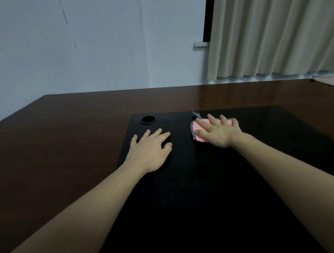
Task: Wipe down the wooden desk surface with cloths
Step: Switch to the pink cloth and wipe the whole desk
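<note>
My right hand [218, 133] lies flat with straight fingers on the pink cloth [199, 133], pressing it so it rubs the black mat [207, 187] on the counter [53, 148]. Left of the cloth, my left hand [151, 150] lies flat and empty, holding the mat steady, I think.

The scene is taken by a single wide-angle head view, set above the near edge of the table [43, 148] and aimed forward and down. Both forearms are seen reaching away from the lens. The table is framed closely below, while the wall [89, 43] and curtain [275, 35] are caught beyond its far edge.
</note>
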Demonstrator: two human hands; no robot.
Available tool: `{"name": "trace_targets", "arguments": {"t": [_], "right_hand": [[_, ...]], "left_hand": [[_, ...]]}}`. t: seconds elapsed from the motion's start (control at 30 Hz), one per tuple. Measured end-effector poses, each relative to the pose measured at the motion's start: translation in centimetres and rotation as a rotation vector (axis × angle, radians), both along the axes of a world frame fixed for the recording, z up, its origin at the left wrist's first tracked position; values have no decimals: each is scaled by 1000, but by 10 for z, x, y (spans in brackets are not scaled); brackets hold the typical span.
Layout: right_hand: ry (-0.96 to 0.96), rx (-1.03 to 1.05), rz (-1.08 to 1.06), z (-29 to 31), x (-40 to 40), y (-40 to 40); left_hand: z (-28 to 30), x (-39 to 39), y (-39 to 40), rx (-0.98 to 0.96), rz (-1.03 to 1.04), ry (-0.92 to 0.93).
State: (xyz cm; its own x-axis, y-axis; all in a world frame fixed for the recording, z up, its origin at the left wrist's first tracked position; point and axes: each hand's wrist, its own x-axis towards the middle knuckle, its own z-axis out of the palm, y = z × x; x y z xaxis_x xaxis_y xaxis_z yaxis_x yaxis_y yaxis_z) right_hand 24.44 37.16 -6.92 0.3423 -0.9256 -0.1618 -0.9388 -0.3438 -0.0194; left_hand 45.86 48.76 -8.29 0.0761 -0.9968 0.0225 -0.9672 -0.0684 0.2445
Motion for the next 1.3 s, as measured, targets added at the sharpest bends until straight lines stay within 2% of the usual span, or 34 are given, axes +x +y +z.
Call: {"name": "trace_targets", "arguments": {"t": [0.33, 0.47, 0.73, 0.83, 1.07, 1.3], "right_hand": [[12, 32, 251, -2, -41, 109], [-13, 41, 252, -2, -43, 93], [-3, 12, 119, 1, -40, -8], [-11, 11, 83, 2, -44, -23], [-6, -2, 155, -2, -49, 0], [17, 3, 280, -3, -77, 66]], "left_hand": [[0, -2, 1, 7, 22, -19], [2, -1, 1, 18, 18, -15], [0, 2, 1, 25, 22, 4], [1, 1, -2, 30, 20, 10], [-2, 0, 1, 28, 32, 13], [4, -5, 0, 35, 25, -30]]}}
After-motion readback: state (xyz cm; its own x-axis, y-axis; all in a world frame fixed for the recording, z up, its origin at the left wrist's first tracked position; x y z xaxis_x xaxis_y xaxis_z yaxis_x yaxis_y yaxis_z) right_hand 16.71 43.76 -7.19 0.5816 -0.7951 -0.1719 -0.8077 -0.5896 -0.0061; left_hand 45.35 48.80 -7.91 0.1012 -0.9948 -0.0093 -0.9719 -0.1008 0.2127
